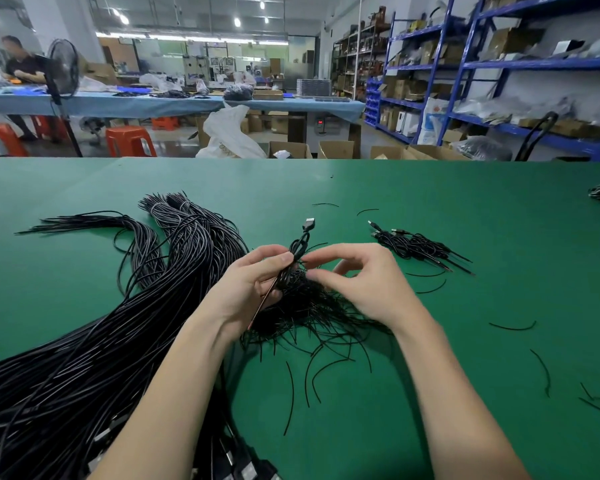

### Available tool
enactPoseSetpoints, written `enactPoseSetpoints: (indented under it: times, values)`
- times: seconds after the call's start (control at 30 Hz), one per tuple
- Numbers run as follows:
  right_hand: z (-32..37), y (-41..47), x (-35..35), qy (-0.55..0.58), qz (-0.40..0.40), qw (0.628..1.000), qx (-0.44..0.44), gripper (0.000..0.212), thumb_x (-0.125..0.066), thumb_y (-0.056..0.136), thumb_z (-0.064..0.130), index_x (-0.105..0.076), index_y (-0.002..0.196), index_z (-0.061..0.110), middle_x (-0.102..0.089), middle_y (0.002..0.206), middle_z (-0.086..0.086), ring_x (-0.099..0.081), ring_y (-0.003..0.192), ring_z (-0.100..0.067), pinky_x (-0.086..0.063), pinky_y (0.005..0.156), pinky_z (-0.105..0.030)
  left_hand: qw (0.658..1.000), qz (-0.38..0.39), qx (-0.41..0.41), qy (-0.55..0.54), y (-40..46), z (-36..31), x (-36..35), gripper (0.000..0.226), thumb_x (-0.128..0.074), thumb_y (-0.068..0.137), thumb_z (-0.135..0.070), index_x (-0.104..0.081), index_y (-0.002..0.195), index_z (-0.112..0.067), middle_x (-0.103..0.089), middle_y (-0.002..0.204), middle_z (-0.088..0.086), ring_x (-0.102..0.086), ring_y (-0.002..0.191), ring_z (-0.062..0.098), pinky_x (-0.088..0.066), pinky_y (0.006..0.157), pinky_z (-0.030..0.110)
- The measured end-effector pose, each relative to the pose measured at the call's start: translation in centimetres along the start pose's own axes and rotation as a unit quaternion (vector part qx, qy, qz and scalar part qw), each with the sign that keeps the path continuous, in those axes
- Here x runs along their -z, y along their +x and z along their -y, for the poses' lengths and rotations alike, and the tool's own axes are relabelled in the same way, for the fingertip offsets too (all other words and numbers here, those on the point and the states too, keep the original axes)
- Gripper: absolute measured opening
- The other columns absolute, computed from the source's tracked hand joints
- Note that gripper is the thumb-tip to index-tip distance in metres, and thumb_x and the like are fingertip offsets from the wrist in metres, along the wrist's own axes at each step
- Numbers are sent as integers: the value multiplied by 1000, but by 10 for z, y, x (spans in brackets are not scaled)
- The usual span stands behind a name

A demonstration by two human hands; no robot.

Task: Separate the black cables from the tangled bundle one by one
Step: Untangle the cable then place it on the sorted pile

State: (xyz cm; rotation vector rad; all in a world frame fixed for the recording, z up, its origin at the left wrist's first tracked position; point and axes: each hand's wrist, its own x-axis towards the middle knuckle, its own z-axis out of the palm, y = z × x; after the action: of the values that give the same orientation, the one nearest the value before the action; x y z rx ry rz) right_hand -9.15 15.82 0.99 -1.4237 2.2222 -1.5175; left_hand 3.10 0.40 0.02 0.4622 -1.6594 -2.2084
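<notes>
One cable (300, 249) pinched by left hand (253, 285); right hand (354, 282) fingers curled, picking at bundle (305, 306), mid frame. Pull slowly, hold bundle down.

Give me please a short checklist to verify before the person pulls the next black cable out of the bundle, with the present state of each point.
1. Left hand grips one cable near its plug end: ok.
2. USB plug free above the fingers, not caught: ok.
3. Right hand has its fingertips at the cable: ok; whether it truly pinches, cannot tell.
4. Lower part of the cable free of the tangled short ties: cannot tell, it disappears among them.
5. Finished pile on the right has green mat beside it for one more: ok.
6. Large bundle lies apart from the held cable: not ok, it touches the left forearm.
</notes>
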Motion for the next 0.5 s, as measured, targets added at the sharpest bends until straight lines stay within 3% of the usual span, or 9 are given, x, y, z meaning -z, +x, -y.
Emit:
enactPoseSetpoints:
  times: [0.1, 0.2, 0.3, 0.37, 0.43, 0.5]
  values:
    - [3, 0, 5, -51, 0, 999, -2, 20, -81, 69, 58, -77, 88, 52, -77, 79, 7, -64, 64, -16, -53, 74, -30, 1000, 19, 14, 9, 0, 1, 1, 7, -75, 72, -27, -71, 77, -25, -71, 83, -6, -63, 66, 4, -39, 60, 26]
    - [5, 1, 7, -69, 4, 998, 10, 24, -76, 64, 65, -76, 86, 54, -76, 76, 7, -63, 63, -15, -55, 71, -34, 999, 31, 28, 7, 1, 1, 3, 8, -78, 72, -24, -71, 77, -24, -70, 80, -7, -61, 63, 4, -40, 53, 20]
    - [6, 1, 6, -74, 8, 997, 24, 25, -76, 63, 64, -75, 84, 52, -75, 76, 15, -62, 61, -13, -55, 67, -33, 998, 27, 46, 13, 0, 1, 4, 13, -81, 70, -26, -78, 83, -27, -72, 84, -6, -63, 67, 5, -42, 64, 25]
    - [7, 0, 4, -61, 2, 998, 27, 25, -77, 63, 64, -76, 82, 49, -74, 76, 20, -60, 59, -13, -53, 64, -31, 998, 20, 53, 16, 1, 2, 4, 30, -79, 68, -30, -77, 98, -26, -75, 92, -4, -67, 73, 6, -40, 76, 30]
    - [8, 0, 2, -33, -14, 999, 28, 22, -79, 63, 62, -78, 78, 46, -74, 73, 16, -60, 58, -16, -52, 63, -31, 998, 28, 49, 16, 1, 3, 3, 41, -79, 67, -31, -75, 107, -23, -76, 100, 0, -69, 80, 8, -41, 82, 32]
    - [6, 0, -1, 7, -41, 999, 20, 20, -81, 65, 59, -79, 75, 42, -74, 69, 8, -61, 58, -22, -50, 61, -31, 999, 30, 37, 4, 1, 3, 3, 45, -80, 66, -30, -73, 110, -21, -77, 104, 4, -71, 84, 10, -50, 77, 28]
